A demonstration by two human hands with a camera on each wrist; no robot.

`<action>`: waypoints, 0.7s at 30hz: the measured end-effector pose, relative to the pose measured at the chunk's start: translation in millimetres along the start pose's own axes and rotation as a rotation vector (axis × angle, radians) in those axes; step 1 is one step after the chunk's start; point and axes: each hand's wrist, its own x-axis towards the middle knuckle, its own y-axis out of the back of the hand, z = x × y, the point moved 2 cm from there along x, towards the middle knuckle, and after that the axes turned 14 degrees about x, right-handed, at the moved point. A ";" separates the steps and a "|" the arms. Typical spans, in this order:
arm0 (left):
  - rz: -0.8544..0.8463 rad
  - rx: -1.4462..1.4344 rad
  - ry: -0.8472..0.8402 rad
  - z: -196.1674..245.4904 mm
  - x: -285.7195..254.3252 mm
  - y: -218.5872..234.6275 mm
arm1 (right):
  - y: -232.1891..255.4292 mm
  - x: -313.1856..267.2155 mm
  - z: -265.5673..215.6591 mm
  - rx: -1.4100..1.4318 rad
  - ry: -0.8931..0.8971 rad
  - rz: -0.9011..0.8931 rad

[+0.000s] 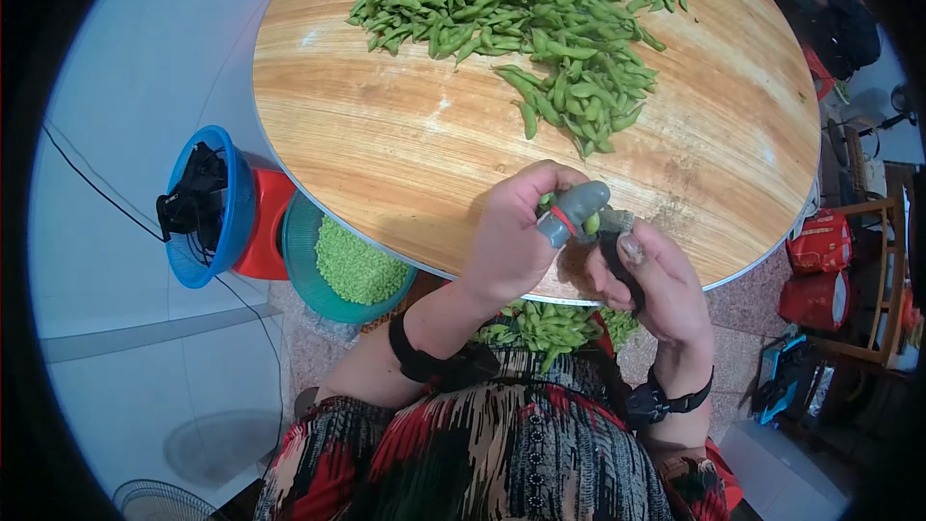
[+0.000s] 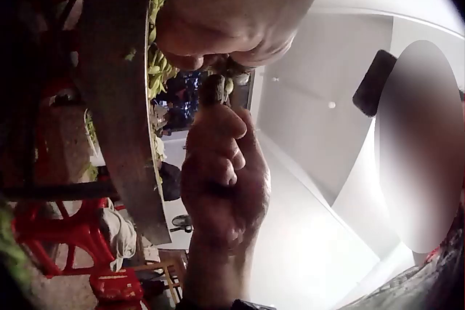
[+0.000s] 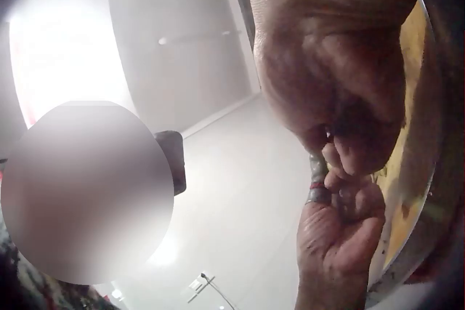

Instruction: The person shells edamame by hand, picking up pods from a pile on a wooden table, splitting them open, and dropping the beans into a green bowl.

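Over the near edge of a round wooden table (image 1: 386,135), both hands meet at a green soybean pod (image 1: 591,224). The left hand (image 1: 516,232) grips it under a thumb in a grey finger cover (image 1: 583,201) with a red band; more green shows behind that thumb. From the other side the right hand (image 1: 666,285) pinches at the pod, its fingers curled and one finger wrapped in grey and black. In the left wrist view a sliver of the pod (image 2: 229,86) shows between the hands. The right wrist view mostly hides it behind the fingers.
A big heap of soybean pods (image 1: 540,0) covers the table's far part. More pods (image 1: 550,328) lie in the lap. Below the table's left edge stands a green basin (image 1: 299,241) of shelled beans (image 1: 357,265), beside a blue basin (image 1: 231,232) on a red stool (image 1: 273,222).
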 end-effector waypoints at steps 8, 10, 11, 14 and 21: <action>0.065 0.382 -0.155 4.8 -2.1 1.9 | 9.5 4.7 10.3 0.064 0.017 0.011; 0.035 0.326 -0.150 2.7 -2.1 1.6 | 7.8 5.0 9.2 0.101 0.037 0.042; -0.075 0.120 -0.092 -1.7 -1.4 0.2 | 4.9 3.9 6.1 0.172 -0.010 0.031; -0.240 -0.072 -0.066 -6.1 2.2 3.0 | 2.7 3.0 6.1 0.327 -0.081 0.000; -0.219 0.099 -0.016 -8.9 -1.6 -5.3 | 5.2 5.9 8.2 -0.033 0.120 0.143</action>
